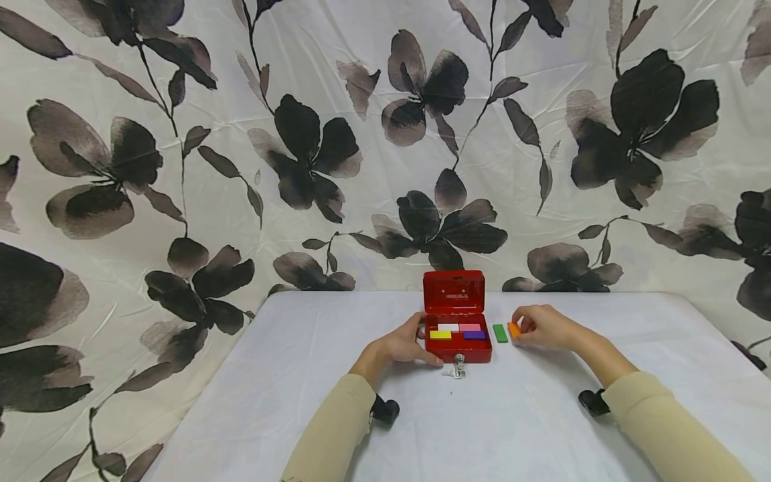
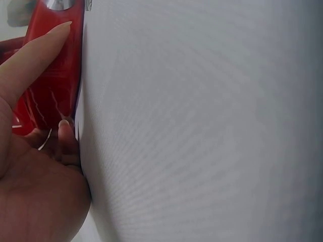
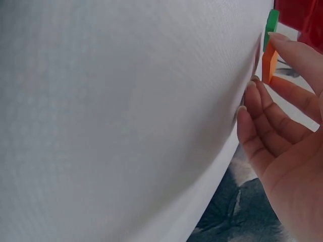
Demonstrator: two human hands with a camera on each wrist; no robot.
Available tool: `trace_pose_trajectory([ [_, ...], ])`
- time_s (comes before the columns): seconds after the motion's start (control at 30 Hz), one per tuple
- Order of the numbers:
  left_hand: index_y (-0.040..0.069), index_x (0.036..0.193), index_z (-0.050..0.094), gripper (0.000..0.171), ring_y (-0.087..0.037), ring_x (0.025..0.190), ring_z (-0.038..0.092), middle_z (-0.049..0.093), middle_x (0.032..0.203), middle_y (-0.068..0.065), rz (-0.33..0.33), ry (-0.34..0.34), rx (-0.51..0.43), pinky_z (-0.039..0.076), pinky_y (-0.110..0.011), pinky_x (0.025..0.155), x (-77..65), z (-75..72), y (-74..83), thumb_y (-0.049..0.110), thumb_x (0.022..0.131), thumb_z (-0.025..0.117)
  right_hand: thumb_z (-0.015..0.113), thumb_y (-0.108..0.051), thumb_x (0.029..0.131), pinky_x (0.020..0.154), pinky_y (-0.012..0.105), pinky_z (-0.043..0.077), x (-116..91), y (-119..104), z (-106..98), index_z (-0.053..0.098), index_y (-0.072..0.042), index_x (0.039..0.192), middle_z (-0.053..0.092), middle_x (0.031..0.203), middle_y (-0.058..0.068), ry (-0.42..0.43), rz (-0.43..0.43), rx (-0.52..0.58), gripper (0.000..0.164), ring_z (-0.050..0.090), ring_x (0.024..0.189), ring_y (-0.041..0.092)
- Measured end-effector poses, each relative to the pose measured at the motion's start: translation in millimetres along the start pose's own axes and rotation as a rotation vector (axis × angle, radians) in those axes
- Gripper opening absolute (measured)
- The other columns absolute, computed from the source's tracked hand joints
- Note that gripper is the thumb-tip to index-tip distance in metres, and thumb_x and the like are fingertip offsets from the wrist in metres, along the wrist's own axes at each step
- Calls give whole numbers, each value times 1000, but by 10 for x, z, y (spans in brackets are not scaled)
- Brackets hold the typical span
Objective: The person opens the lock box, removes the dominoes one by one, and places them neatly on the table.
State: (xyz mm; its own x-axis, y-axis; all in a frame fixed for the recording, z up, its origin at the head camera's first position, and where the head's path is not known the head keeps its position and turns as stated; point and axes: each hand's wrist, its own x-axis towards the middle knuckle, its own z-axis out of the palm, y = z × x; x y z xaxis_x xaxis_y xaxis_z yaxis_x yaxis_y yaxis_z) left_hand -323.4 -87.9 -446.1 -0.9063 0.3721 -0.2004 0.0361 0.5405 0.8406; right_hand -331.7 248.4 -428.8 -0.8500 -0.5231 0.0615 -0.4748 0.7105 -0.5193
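- Right fingers: grasping, pinch on orange block, seemingly near its two ends, low over the worktop. Resting or lifted, can't tell.
- Orange block: looks light, stiff, smooth; unlikely to crush. Thin, so opposite edges are the best hold; light pinch should do, may twist if caught by one corner.
- Green block: just left of right fingers, beside orange block, lying flat. Same shape, should handle alike; take by long edges.
- Left fingers: grasping left end of red box, one digit along its front.
- Red box: right of left fingers, lid up. Looks like hard painted metal, probably heaviest thing here, glossy, might slide; hold low by side walls, off the lid.
- Keys: at box front, just right of left fingers; small, stiff, could snag.
- Yellow block, purple block, then white block, pink block behind: inside red box, right of left fingers. Packed close; likely need a top-edge pinch.
- Past all fingers: floral cloth.
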Motion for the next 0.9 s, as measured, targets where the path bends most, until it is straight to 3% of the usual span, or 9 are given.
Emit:
trace_pose_trajectory([
  [0.9,23,150,37,95,-23,121,47,54,125,-1,-12,12,-2,48,-51,106,8,12,-12,23,73,94,80,-14,87,70,32,46,29,-34,8,65,2,111,59,79,2,-40,84,31,33,52,73,16],
])
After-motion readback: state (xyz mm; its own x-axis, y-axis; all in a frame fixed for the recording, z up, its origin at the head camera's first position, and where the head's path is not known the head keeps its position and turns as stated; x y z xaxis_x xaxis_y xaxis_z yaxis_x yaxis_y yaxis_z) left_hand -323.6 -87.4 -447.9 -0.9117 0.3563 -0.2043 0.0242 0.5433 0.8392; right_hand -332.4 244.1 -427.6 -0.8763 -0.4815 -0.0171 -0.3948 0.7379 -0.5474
